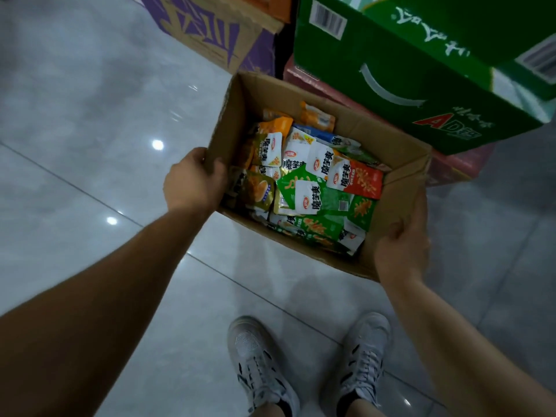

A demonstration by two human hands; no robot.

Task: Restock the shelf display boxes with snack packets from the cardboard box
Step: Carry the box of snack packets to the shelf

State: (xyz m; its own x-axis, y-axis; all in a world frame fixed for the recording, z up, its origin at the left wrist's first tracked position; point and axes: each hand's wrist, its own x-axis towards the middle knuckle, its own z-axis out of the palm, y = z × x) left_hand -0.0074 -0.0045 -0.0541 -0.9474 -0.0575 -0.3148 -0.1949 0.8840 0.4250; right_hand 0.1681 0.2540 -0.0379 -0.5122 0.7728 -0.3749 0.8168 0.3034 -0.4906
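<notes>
Tiled floor (75,115): grey, glossy, with ceiling lights reflected on it; it fills most of the view. Stock stacked at the far side: a green carton (391,70) sits on a reddish carton (457,167), and a purple-and-brown carton (210,28) stands to their left. The cardboard box (376,139) is just in front of this stack, top flaps open, its far corner close to the reddish carton. I cannot tell for certain whether it rests on the floor or is lifted clear; the two-sided grip suggests it is being carried or shifted. Left hand (194,182) grasps the left wall, fingers curled over the rim into the box. Right hand (403,251) grasps the near right corner, thumb over the edge, fingers hidden outside. Judgement: gripping opposite sides keeps the loaded box level so nothing spills. The person's white shoes (258,356) stand well back from the box. Snack packets (310,182) lie loose and jumbled inside, in green, orange, red, gold and blue wrappers, covering the bottom. No shelf or display boxes are in view, so no restocking has begun here. The cartons hem in the far side; the near floor gives room to turn.
</notes>
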